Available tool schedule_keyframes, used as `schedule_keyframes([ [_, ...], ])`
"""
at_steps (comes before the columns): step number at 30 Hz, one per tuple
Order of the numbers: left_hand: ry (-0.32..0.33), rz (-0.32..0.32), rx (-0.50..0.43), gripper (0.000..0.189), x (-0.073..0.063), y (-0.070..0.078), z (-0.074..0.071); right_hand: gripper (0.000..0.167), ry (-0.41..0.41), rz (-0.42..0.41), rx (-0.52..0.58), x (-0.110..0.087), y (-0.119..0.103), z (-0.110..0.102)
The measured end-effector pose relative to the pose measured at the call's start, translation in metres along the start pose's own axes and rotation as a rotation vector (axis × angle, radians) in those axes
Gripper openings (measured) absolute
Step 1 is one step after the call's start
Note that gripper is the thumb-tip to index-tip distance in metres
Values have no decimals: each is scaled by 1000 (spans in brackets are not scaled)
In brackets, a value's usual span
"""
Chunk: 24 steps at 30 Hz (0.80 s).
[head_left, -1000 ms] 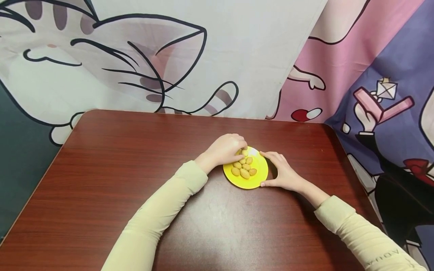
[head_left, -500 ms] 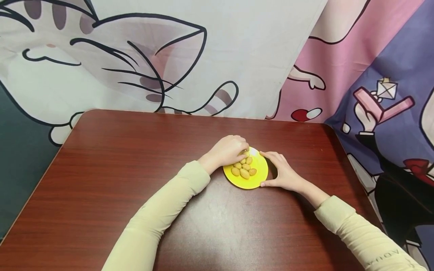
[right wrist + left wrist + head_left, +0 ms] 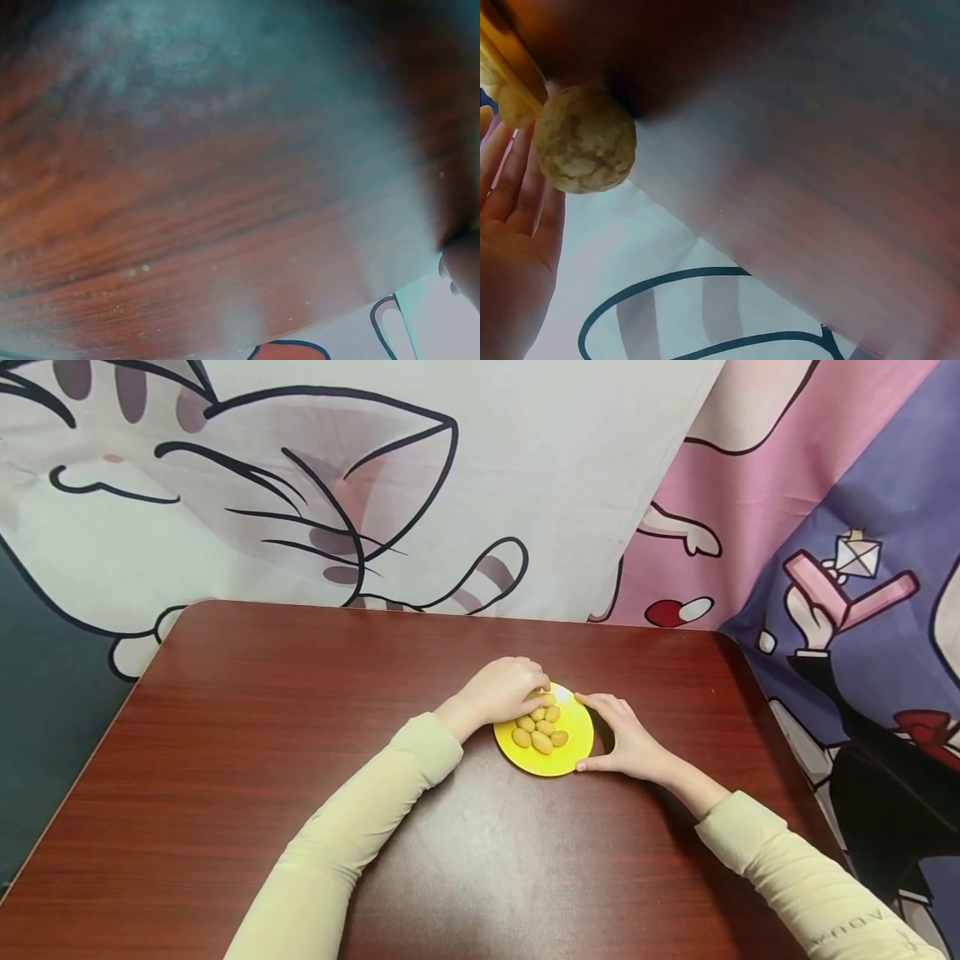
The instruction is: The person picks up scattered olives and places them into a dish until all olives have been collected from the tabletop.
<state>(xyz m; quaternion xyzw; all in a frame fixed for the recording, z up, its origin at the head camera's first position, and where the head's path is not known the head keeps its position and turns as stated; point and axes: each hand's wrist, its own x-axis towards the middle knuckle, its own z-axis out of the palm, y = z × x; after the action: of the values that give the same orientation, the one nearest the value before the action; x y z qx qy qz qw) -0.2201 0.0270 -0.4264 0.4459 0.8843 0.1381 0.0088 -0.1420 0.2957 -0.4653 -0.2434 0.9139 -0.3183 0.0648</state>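
A round yellow plate [image 3: 551, 762] lies on the table and bears several tan, oval, nut-like pieces [image 3: 542, 742], grouped on its left half. Over the plate's upper left reaches my left hand [image 3: 506, 689], its thumb and bent fingertips at one oval piece [image 3: 549, 700]. Under that hand, the left wrist view shows a close-by round tan piece [image 3: 585, 139] with a crackled surface beside the plate's rim [image 3: 514, 60]; the hand hides it from above. My right hand [image 3: 626, 742] holds the plate's right rim, thumb at the near side and fingers at the far side.
The brown wooden table [image 3: 300, 693] has rounded far corners. Behind it hangs a printed cloth [image 3: 555, 460] with cartoon cat figures, close along the far edge. The right wrist view shows mostly blurred tabletop [image 3: 225, 225].
My left hand has shifted very slightly to the right, and the oval piece at its fingertips has shifted slightly right too. The right hand and the plate stay in place.
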Motion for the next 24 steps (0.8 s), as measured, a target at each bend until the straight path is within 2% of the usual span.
schedule_keyframes([
  [6,-17,-11,-31,25,-5,-4,-8,109,-6,7,0,0,0,0],
  [15,-6,-41,-53,21,-18,-17,-18,109,-7,8,0,1,-2,-1],
  [24,9,-75,-59,19,-41,-29,-24,110,-2,6,-5,0,-2,0],
])
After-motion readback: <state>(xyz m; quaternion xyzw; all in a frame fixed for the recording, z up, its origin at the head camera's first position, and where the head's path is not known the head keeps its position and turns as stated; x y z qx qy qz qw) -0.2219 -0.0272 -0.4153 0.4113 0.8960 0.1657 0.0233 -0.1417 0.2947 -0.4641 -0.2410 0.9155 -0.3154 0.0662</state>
